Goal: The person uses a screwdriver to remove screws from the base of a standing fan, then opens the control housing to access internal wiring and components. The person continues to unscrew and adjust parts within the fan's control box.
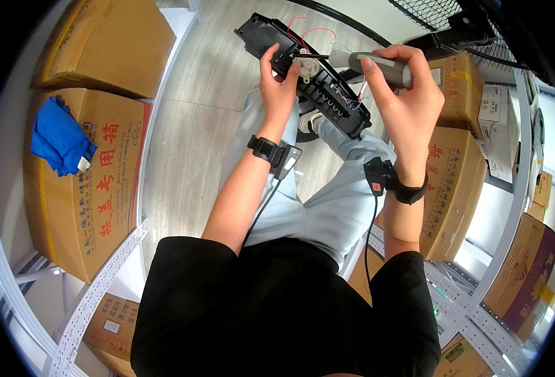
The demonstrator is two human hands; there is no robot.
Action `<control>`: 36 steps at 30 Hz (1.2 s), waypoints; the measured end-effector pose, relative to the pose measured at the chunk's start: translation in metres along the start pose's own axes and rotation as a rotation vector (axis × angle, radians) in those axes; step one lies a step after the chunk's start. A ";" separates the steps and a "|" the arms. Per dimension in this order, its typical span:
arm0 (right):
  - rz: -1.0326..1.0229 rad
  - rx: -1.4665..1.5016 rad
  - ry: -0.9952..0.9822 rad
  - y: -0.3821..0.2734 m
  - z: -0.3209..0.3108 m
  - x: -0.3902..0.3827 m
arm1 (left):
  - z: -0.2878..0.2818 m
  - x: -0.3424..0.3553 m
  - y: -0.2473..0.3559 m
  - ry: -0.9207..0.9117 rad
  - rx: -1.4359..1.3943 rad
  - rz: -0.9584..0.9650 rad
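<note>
A long black plastic housing [337, 94], with circuit parts, thin red wires and a whitish round plastic part [305, 68] on it, lies slantwise above my knees. My left hand [277, 94] grips the housing, its thumb beside the whitish part and a fingertip near the upper left portion. In my right hand [409, 100] is a screwdriver [381, 68] with a grey handle. Its shaft points left across the housing, and the dark tip reaches the area by my left thumb. Exactly what the tip touches is too small to tell.
Shelves with cardboard boxes [92, 182] stand to my left, a blue cloth [62, 135] lying on one. More boxes [456, 188] fill the right side. A black wire-mesh frame [428, 12] is at the upper right. Cables [262, 210] hang from bands on both wrists.
</note>
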State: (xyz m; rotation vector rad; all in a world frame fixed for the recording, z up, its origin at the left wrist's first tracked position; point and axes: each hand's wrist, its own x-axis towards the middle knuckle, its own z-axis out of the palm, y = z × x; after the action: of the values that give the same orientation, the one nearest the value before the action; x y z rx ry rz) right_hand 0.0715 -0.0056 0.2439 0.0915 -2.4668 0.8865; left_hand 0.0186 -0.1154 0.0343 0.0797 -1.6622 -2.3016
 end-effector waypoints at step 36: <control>0.047 -0.102 0.035 0.013 0.008 0.006 | -0.002 -0.003 0.015 0.073 0.164 -0.006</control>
State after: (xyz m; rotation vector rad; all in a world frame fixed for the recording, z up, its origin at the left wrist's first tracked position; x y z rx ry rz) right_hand 0.0601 0.0004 0.2339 -0.0171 -2.4858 0.7739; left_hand 0.0253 -0.1205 0.0476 0.2024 -1.8115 -2.1363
